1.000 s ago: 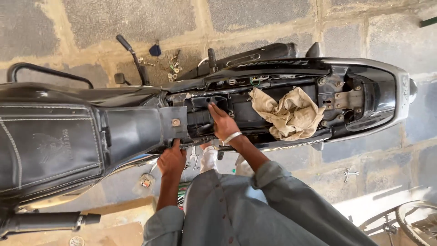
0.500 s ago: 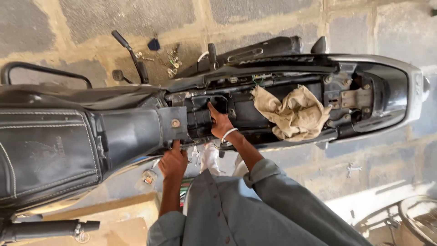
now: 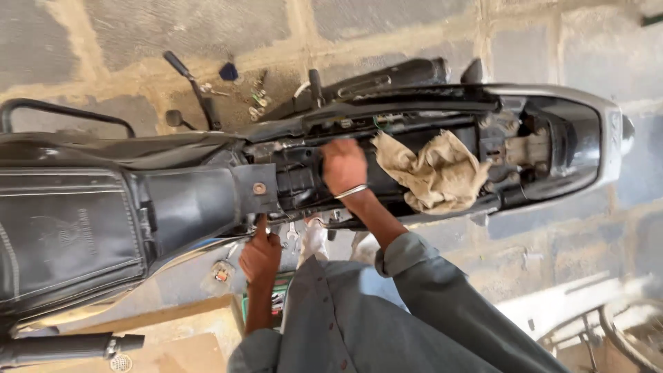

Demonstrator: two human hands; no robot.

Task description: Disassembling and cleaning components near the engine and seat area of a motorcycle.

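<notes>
Motorcycle [image 3: 207,200] lies across the frame, seat removed. Long axis runs 9 o'clock to 3 o'clock: padded tank cover [image 3: 62,235] toward 9, tail section [image 3: 587,138] toward 3. The handlebar grip [image 3: 62,349] sits at the lower left corner.

Right hand [image 3: 343,167] is inside the open frame bay [image 3: 304,179], about centre of frame, back of the hand up. Its fingers curl downward into the dark parts there; I cannot tell what they hold, if anything. A metal bangle [image 3: 351,191] sits on the wrist.

Left hand [image 3: 260,255] is at 7 o'clock from the right hand, at the near lower edge of the frame. The index finger points up toward 12 and touches the side panel [image 3: 207,207] below a round fastener [image 3: 259,188]; the other fingers are folded, gripping nothing visible.

A crumpled tan rag [image 3: 435,173] lies in the bay at 3 o'clock from the right hand, just beside it. The rag covers the mid part of the bay.

On the stone floor [image 3: 207,27] at 11 o'clock: a black kick lever [image 3: 193,86] and small loose bolts [image 3: 257,100]. A wrench [image 3: 291,238] lies below the frame between the two hands. Grey shirt sleeves [image 3: 428,290] fill the lower centre. A bicycle wheel [image 3: 632,335] is at 4 o'clock, well apart.
</notes>
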